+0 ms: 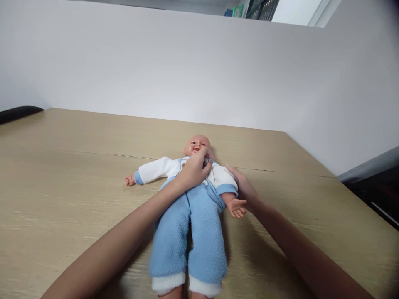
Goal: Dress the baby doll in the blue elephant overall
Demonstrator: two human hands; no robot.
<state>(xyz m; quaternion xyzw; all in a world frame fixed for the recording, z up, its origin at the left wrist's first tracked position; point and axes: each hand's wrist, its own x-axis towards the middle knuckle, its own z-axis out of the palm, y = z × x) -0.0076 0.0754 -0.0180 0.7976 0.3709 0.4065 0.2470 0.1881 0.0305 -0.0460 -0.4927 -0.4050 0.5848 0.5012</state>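
Observation:
A baby doll (205, 224) lies on its back on the table, its head towards the far side. It wears fleecy light-blue trousers and a white top with blue cuffs. My left hand (195, 168) reaches across its chest, fingers closed at the collar and shoulder just below the chin. Against the outer side of the white sleeve (222, 176) on the right, my right hand (243, 185) wraps round the doll's upper arm; most of its fingers are hidden behind the sleeve. One doll arm stretches out to the left, and the other points down towards me with its palm showing.
The light wood table (77, 187) has a seam running across it. A white partition (174, 70) stands along its far edge. Dark objects show beyond the table, a curved black one (20, 113) at the left and another (374, 187) at the right.

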